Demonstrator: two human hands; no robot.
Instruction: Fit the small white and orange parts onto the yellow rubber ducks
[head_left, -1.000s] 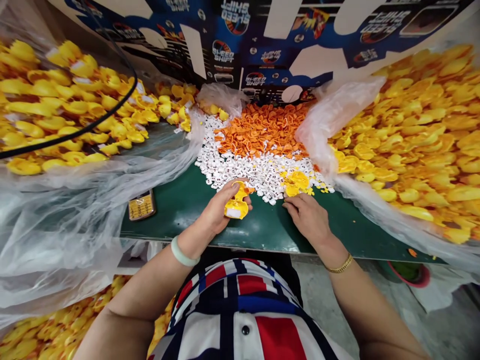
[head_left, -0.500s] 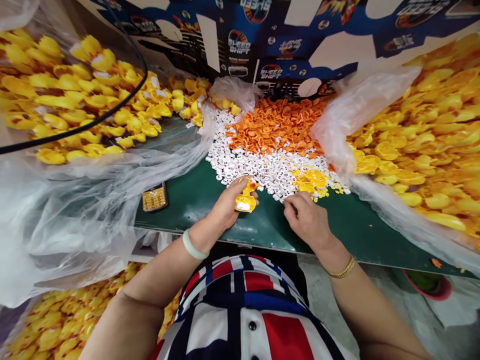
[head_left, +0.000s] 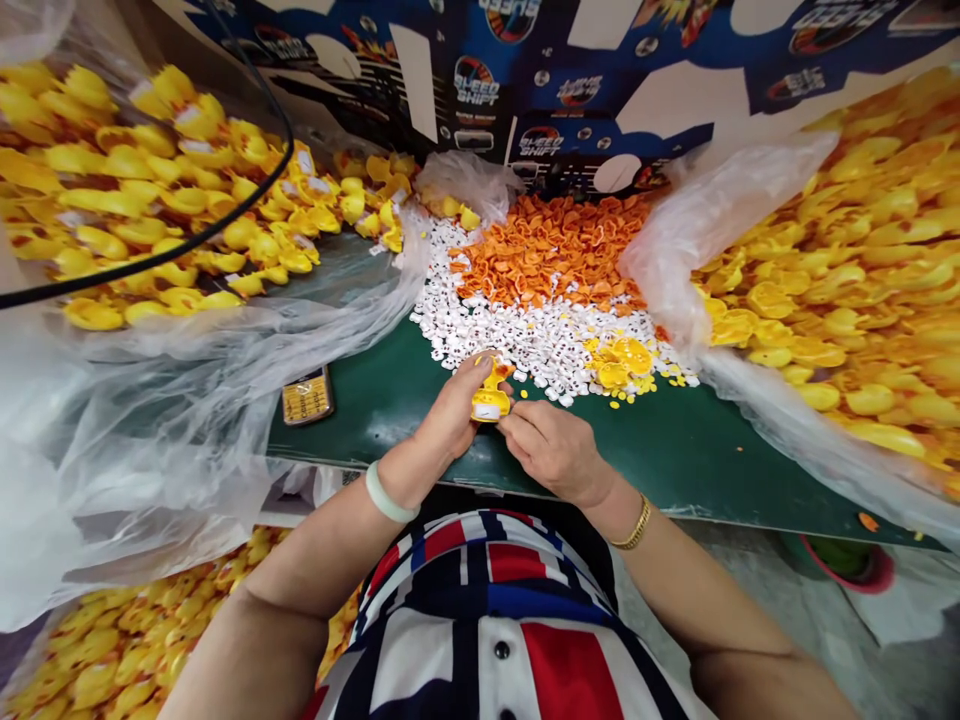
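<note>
Yellow piece (head_left: 490,408) in left hand (head_left: 450,412)

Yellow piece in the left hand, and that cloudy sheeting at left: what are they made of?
Yellow piece: probably hard, glossy plastic, judging by its smooth sheen and curved edges. Sheeting: likely thin plastic film, slightly shiny; it looks wrinkled and partly see-through.

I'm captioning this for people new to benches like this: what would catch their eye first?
Probably the orange pieces heaped toward the back of the green table, with white pieces spread in front. Piles of yellow shells flank them left and right. Nearer, the left hand holds one yellow piece, the right hand beside it.
</note>
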